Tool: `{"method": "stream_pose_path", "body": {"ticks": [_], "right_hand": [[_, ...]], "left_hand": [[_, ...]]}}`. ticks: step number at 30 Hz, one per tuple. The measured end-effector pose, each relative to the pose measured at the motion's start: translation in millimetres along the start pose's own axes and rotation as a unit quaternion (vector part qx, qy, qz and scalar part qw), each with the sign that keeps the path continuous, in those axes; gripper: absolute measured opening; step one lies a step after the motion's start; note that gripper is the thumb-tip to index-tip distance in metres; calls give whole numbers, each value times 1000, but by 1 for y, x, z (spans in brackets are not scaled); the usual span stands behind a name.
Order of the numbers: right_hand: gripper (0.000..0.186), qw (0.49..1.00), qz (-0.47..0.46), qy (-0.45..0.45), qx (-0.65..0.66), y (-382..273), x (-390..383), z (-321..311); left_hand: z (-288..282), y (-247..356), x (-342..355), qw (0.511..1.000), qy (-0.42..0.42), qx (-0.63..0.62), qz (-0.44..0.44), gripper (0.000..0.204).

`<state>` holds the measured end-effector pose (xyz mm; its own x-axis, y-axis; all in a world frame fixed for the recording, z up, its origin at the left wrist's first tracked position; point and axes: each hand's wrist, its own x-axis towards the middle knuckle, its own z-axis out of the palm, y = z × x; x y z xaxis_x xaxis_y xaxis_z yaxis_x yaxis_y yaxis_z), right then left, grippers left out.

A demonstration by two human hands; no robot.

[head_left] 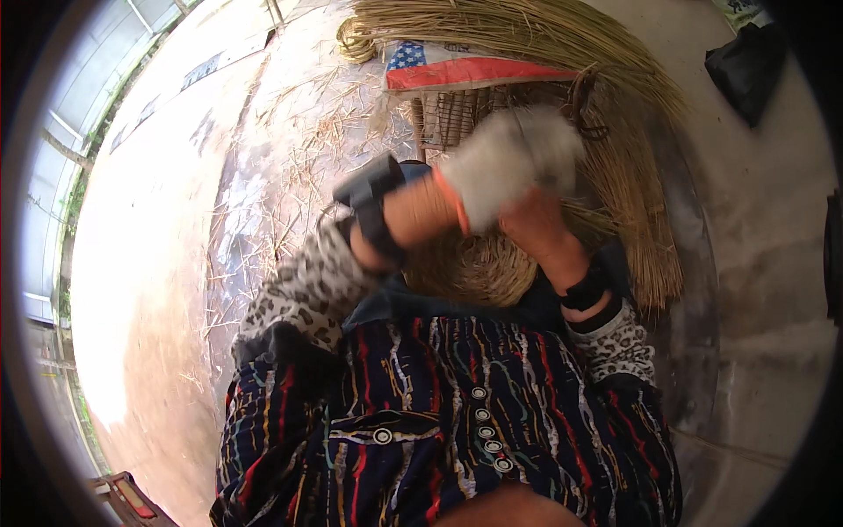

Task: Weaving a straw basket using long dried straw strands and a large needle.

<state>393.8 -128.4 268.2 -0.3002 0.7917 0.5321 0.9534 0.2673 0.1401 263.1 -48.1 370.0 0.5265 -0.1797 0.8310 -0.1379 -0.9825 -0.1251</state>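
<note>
My left hand (514,162) wears a whitish work glove with an orange cuff and is smeared by motion, so its fingers do not show clearly. Close below it, partly covered by the glove, my bare right hand (534,227) is curled closed; what it grips is hidden. Under both hands, a round coiled straw weaving (479,263) lies at my lap, its upper part hidden by my hands. Loose straw strands (593,220) stick out beside my right hand.
A long straw bundle (527,22) curves across the far side, with more straw (637,220) at the right. A red, white and blue sheet (474,70) covers a slatted wooden frame (448,119). A straw coil (355,41) and a black bag (745,72) lie farther off. Straw scraps litter the floor.
</note>
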Motion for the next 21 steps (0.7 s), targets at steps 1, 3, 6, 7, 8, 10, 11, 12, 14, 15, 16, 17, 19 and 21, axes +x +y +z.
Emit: {"method": "stream_pose_path", "body": {"ticks": [1,3,6,7,8,10,11,12,14,15,16,17,19,21], "right_hand": [[19,999,18,3,46,-3,7,-18],[23,985,48,6,164,-3,13,-13],[28,976,84,23,202,-1,11,-14],[28,976,84,23,202,-2,12,-15],[29,978,75,13,194,-3,12,-17],[31,981,68,6,183,-2,13,-19],[31,980,71,5,184,-2,14,-18],[32,980,69,5,186,-3,14,-17],[31,981,64,9,184,1,12,-11],[31,982,63,11,180,4,10,-8],[31,981,63,12,181,5,11,-7],[30,982,67,2,175,5,11,-7],[29,983,84,-13,162,9,7,-5],[27,980,100,-46,164,11,5,-6]], "left_hand": [[25,29,-26,985,-117,-73,-107,22],[26,73,-54,932,-231,-201,-194,22],[11,86,-61,900,-264,-283,-201,21],[12,85,-68,875,-303,-286,-246,19],[11,86,-74,875,-303,-285,-247,19],[0,85,-71,914,-310,-215,-152,18],[-6,84,-70,914,-310,-215,-151,18],[-13,85,-69,920,-295,-177,-189,18],[-29,83,-66,923,-278,-143,-223,18],[-38,79,-63,934,-220,-90,-266,16],[-50,76,-62,937,-161,-31,-310,15],[-63,74,-67,934,-172,57,-307,17],[-76,65,-60,861,-173,90,-469,19],[-90,62,-52,752,-133,22,-645,21]]}}
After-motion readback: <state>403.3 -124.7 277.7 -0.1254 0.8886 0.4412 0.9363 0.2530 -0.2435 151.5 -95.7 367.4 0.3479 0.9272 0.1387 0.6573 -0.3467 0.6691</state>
